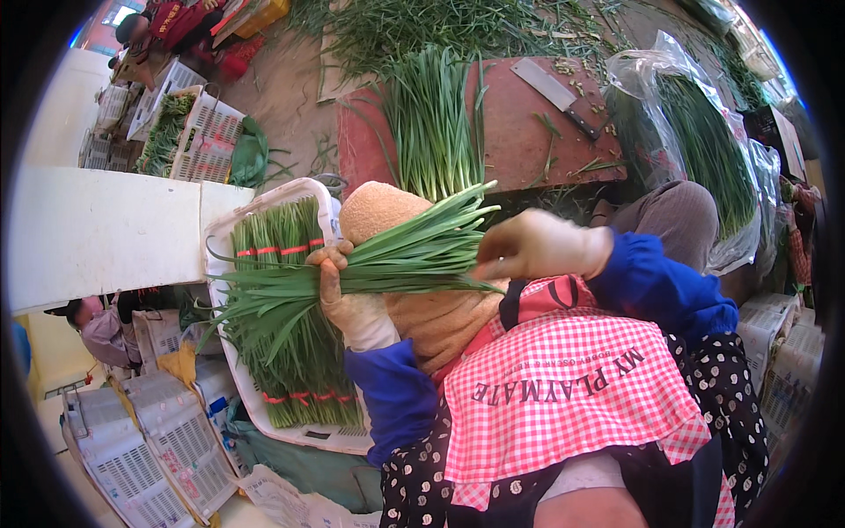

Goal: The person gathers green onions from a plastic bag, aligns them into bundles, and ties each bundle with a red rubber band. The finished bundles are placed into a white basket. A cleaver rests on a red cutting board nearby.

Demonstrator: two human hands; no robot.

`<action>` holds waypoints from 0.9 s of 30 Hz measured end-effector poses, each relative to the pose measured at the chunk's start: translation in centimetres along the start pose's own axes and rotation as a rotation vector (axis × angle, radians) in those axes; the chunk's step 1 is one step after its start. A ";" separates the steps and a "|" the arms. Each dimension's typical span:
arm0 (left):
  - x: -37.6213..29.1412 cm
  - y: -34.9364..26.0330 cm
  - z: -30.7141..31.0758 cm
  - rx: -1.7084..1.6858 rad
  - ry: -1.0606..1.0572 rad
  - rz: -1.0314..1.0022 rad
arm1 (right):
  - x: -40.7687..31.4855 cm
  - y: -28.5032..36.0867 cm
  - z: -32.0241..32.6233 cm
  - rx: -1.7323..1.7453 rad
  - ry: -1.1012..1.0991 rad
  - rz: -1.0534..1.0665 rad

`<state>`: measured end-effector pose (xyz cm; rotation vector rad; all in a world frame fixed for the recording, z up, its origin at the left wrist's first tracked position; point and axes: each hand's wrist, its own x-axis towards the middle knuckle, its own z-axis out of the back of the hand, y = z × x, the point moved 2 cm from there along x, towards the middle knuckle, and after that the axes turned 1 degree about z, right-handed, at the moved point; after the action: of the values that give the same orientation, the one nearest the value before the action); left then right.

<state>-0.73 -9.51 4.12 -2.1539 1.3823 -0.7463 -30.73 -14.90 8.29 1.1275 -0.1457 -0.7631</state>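
Observation:
A loose bunch of Chinese chives [416, 254] lies sideways in my left hand [337, 280], whose fingers are wrapped around its middle. My right hand [528, 247], blurred, is at the pale cut ends on the right; whether it grips any stalk cannot be told. Beneath the leaves stands a white plastic crate [234, 369] packed with chive bundles [310, 389] tied with red bands. More untied chives [436, 125] lie on a red board [508, 132] in front of me. A cleaver [554, 92] with a dark handle rests on that board among scraps.
Clear plastic bags of chives [706, 145] stand at the right. Loose leaves [449, 23] cover the ground beyond the board. White crates [152, 449] stand lower left, others [211, 132] upper left. A white ledge [105, 231] juts in from the left. Two people sit at the left.

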 end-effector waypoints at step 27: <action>-0.6 -1.6 1.5 -0.058 -0.105 -0.080 | 4.2 1.1 -4.6 -0.545 -0.210 0.293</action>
<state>1.12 -8.22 3.88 -2.2706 1.2853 -0.6198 -24.91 -13.73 6.09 0.4934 -0.2555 -0.6053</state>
